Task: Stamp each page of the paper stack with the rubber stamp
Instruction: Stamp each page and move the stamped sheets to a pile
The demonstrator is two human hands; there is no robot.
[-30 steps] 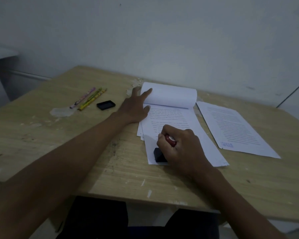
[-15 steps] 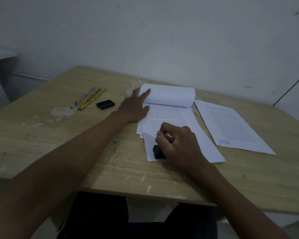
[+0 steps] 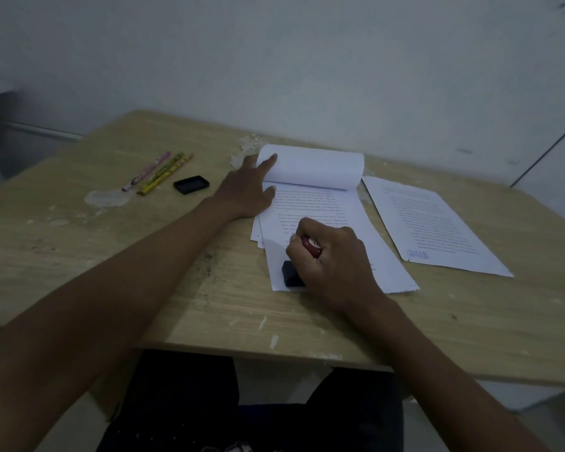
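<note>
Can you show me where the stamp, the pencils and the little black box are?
stamp (image 3: 292,274), head view, on its black base
pencils (image 3: 159,172), head view, on the middle pencil
black box (image 3: 191,184), head view, on its top

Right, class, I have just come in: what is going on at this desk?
A person is stamping papers. The right hand grips the rubber stamp, its base pressed on the near left corner of the paper stack. The left hand holds folded-back pages. One stamped sheet lies right.
</note>
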